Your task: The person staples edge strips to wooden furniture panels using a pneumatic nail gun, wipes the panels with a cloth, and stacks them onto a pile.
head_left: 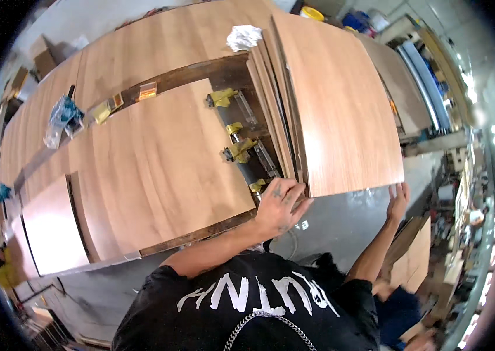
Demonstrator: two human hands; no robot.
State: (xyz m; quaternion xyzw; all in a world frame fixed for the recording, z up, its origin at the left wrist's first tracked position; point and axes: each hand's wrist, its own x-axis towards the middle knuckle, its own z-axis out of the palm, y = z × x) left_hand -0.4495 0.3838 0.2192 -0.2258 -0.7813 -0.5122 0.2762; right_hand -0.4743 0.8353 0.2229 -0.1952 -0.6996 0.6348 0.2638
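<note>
A wood-grain panel (338,105) lies on top of a stack of boards (274,111), its near edge sticking out past them toward me. My left hand (282,205) is closed at the panel's near left corner, fingers on its edge. At the near right corner, my right hand (398,202) grips the edge with the fingertips; part of it is hidden under the panel. Left of the stack lie two tools with yellow wrapping and metal rails, a farther one (233,108) and a nearer one (250,155), close to my left hand.
A large wood-grain sheet (160,169) covers the bench to my left. On it are a plastic bag (63,120), small orange packets (148,90) and a shiny pale panel (54,228). Crumpled white material (243,37) sits by the stack. Another person (399,316) is at lower right.
</note>
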